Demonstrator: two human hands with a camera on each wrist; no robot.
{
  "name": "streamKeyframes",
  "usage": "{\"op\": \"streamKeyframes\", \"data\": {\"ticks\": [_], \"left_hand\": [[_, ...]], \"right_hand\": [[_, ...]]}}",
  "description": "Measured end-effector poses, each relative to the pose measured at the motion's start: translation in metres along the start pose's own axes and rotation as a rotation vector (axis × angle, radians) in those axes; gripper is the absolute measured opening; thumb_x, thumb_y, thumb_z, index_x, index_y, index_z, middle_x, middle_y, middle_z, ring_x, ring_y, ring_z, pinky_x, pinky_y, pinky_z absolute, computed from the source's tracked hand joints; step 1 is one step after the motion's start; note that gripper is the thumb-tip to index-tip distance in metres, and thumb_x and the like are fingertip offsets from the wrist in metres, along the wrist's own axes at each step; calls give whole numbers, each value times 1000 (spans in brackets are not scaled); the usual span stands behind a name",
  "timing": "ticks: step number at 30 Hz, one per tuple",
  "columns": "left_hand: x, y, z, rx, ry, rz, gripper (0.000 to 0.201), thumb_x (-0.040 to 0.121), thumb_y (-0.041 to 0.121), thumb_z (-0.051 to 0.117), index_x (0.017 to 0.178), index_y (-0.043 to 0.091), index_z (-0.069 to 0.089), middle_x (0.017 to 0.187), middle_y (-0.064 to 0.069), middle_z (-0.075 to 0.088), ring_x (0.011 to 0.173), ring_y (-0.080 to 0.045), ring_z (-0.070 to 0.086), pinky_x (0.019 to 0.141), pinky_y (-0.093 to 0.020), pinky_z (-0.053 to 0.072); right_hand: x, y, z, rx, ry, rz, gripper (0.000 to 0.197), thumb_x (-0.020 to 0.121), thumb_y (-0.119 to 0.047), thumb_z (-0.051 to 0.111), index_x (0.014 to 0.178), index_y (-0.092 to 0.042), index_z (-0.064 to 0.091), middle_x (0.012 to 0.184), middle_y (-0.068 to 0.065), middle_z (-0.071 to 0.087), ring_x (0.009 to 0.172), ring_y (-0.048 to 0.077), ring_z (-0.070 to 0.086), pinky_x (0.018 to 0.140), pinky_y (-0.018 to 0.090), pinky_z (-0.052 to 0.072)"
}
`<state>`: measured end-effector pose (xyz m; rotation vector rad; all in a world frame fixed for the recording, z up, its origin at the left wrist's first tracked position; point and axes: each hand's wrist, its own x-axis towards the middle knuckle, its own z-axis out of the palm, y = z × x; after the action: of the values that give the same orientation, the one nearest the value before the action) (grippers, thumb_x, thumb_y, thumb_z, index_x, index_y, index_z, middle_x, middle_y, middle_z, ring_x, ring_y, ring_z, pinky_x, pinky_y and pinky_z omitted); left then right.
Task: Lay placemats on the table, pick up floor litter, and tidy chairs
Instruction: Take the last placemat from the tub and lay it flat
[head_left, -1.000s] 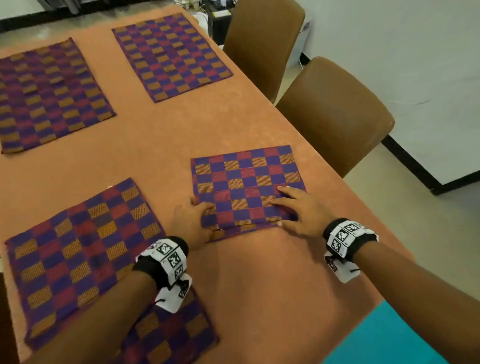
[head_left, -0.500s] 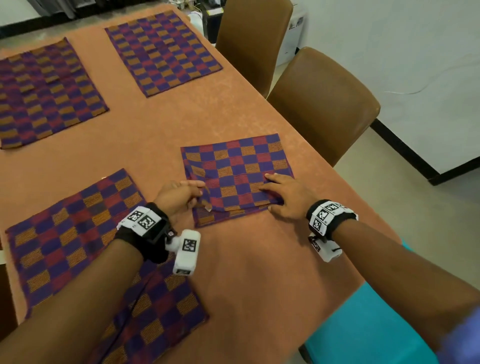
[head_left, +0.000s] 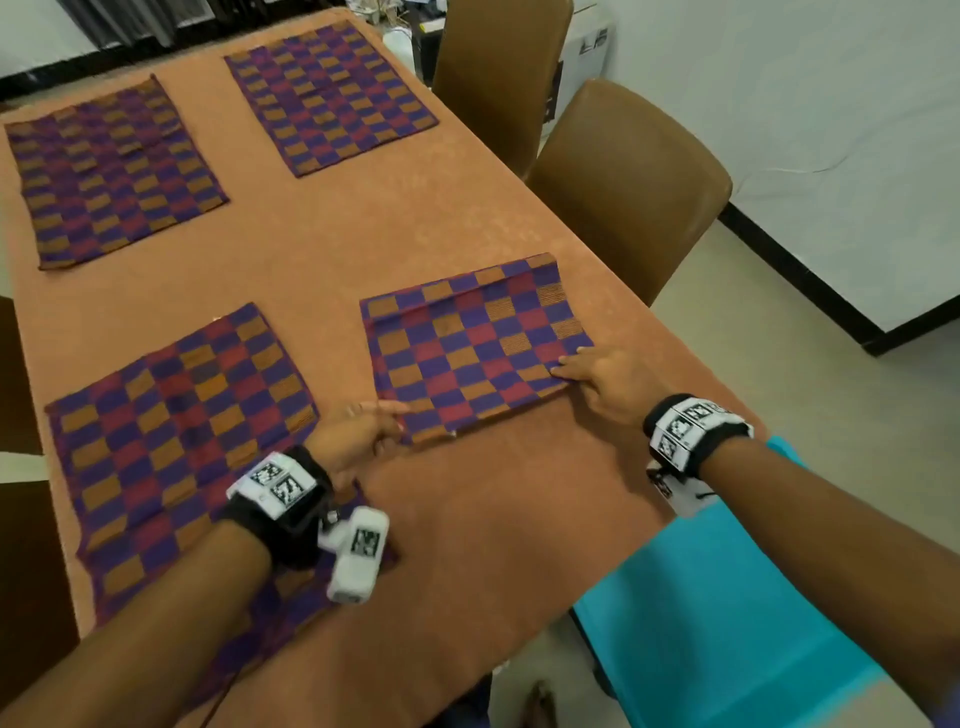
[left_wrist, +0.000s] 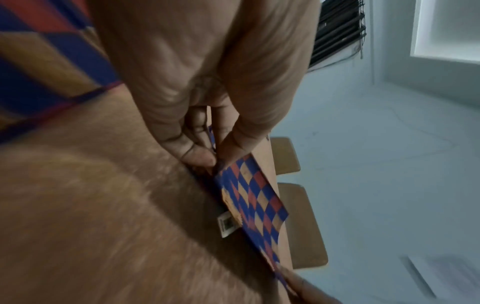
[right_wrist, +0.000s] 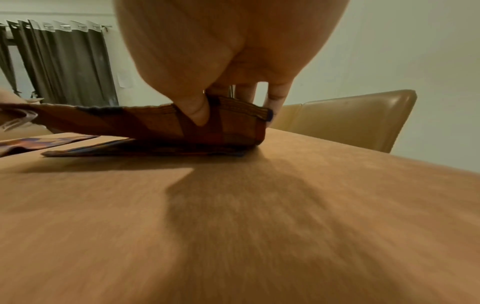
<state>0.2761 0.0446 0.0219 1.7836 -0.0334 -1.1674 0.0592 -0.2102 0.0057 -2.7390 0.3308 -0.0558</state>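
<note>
A folded checkered placemat (head_left: 467, 348) in purple, red and orange lies on the orange table (head_left: 332, 244) near its right edge. My left hand (head_left: 387, 423) pinches the top layer at the near left corner; the left wrist view shows thumb and fingers (left_wrist: 200, 158) closed on the cloth (left_wrist: 254, 197). At the near right corner my right hand (head_left: 576, 371) pinches the top layer, its thumb (right_wrist: 197, 115) under the lifted flap (right_wrist: 155, 121). The near edge is raised off the layer below.
Three more placemats lie flat: near left (head_left: 176, 431), far left (head_left: 109, 166), far right (head_left: 327, 93). Two brown chairs (head_left: 628, 176) (head_left: 498, 67) stand along the table's right side. A turquoise seat (head_left: 717, 623) is near me, by the table's corner.
Both hands went from resting on the mat to pinching its near corners. The top layer's near edge has lifted, and a crease has appeared near the mat's far edge.
</note>
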Motion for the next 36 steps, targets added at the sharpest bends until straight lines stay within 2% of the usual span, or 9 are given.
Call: {"op": "streamKeyframes", "data": {"ticks": [6, 9, 12, 17, 20, 23, 26, 30, 36], "left_hand": [[-51, -64, 28, 146, -200, -115, 15, 92, -1, 55, 99, -6, 68, 64, -12, 59, 39, -6, 51, 39, -16, 40], [-49, -61, 20, 503, -305, -108, 12, 89, 11, 62, 85, 7, 72, 71, -8, 66, 48, -9, 53, 46, -17, 38], [-31, -32, 6, 518, -205, -21, 15, 89, 7, 59, 76, 9, 64, 68, -11, 56, 48, -12, 47, 42, -17, 36], [19, 25, -10, 210, 106, 138, 9, 91, 10, 62, 91, 16, 54, 73, -5, 58, 54, -7, 57, 38, -13, 42], [50, 46, -11, 70, 147, 134, 17, 92, 9, 59, 86, 18, 45, 66, -3, 47, 37, -3, 49, 33, -12, 34], [71, 56, -11, 20, 169, 94, 22, 91, 15, 61, 102, 14, 42, 79, -7, 55, 53, -14, 51, 38, -18, 37], [87, 56, -9, -45, 139, 53, 10, 91, 18, 60, 88, 17, 50, 78, -6, 63, 54, -13, 58, 44, -21, 43], [93, 59, -5, -172, 90, 12, 20, 94, 19, 54, 74, 21, 51, 68, 0, 56, 42, -5, 52, 39, -13, 39], [74, 68, -15, -68, 150, 406, 17, 90, -3, 57, 98, 11, 61, 65, 12, 67, 66, -5, 63, 54, -14, 51]], "right_hand": [[-81, 1, 2, -39, -285, 129, 49, 75, -12, 47, 119, -17, 70, 134, 5, 61, 130, 27, 51, 112, 37, 38], [-95, -1, -5, 10, -283, 131, 42, 69, -18, 50, 103, -19, 76, 115, 0, 71, 107, 18, 64, 98, 34, 49], [-72, -1, -19, 49, -186, 180, 30, 79, -16, 59, 104, -21, 75, 103, -6, 73, 90, 13, 65, 86, 27, 50], [5, 10, -31, 67, 62, 247, 30, 87, -24, 56, 114, -30, 68, 116, -9, 68, 104, 13, 60, 89, 24, 43], [58, 14, -38, 166, 131, 408, 26, 90, -27, 56, 114, -27, 64, 117, -6, 65, 106, 15, 58, 84, 26, 41], [98, 26, -39, 224, 81, 627, 32, 93, -30, 52, 116, -12, 63, 116, 8, 67, 106, 27, 61, 85, 32, 45], [125, 33, -37, 369, 62, 733, 31, 93, -26, 51, 106, -2, 66, 98, 17, 69, 96, 34, 64, 83, 42, 52], [145, 47, -29, 549, 22, 743, 14, 87, -22, 63, 97, -17, 72, 96, 5, 73, 94, 26, 68, 88, 46, 55], [137, 38, -44, 807, 238, 610, 39, 85, 10, 58, 105, -20, 72, 93, -2, 71, 73, 4, 66, 60, 15, 53]]}}
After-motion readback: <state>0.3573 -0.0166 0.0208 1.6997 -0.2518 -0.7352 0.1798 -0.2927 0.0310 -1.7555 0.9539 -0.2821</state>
